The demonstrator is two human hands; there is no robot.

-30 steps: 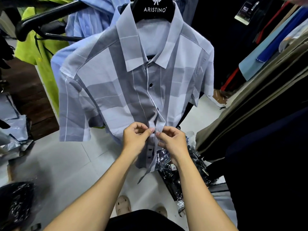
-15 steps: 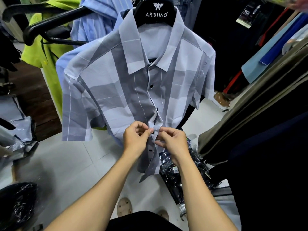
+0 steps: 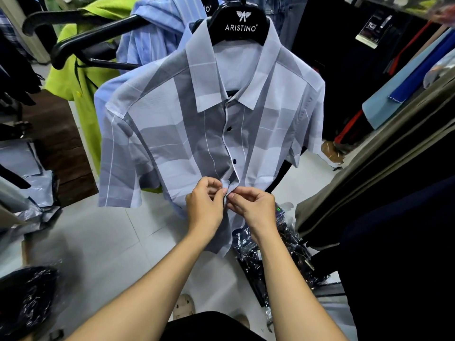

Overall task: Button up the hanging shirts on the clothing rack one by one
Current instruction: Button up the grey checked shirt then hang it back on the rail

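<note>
Two hands meet at the front placket of the grey-and-white check shirt (image 3: 172, 134), approx. level with where the third button would sit. Left hand (image 3: 205, 205) pinches the placket edge between thumb and curled fingers; right hand (image 3: 256, 205) pinches the opposite edge the same way, fingertips of both nearly touching (the button itself is hidden under them, so can't tell if it's through the hole). Shirt hangs facing the camera on a black hanger (image 3: 240, 23) marked ARISTINO, collar folded down. Upper two dark buttons look fastened: first button (image 3: 229, 129) below the collar, second button (image 3: 234, 161) just above the hands. Below the hands the shirt front hangs loose w/ its hem over the floor.

Behind it, to the left, a light blue shirt (image 3: 152, 33) and a lime green garment (image 3: 81, 77) hang on black rack arms (image 3: 93, 43). Dark clothes fill the right side, w/ a blue and red garment (image 3: 418, 70) higher up. Plastic-wrapped dark packs (image 3: 275, 254) lie on the pale tiled floor (image 3: 103, 242) under the right forearm; another wrapped bundle (image 3: 27, 289) sits bottom left.
</note>
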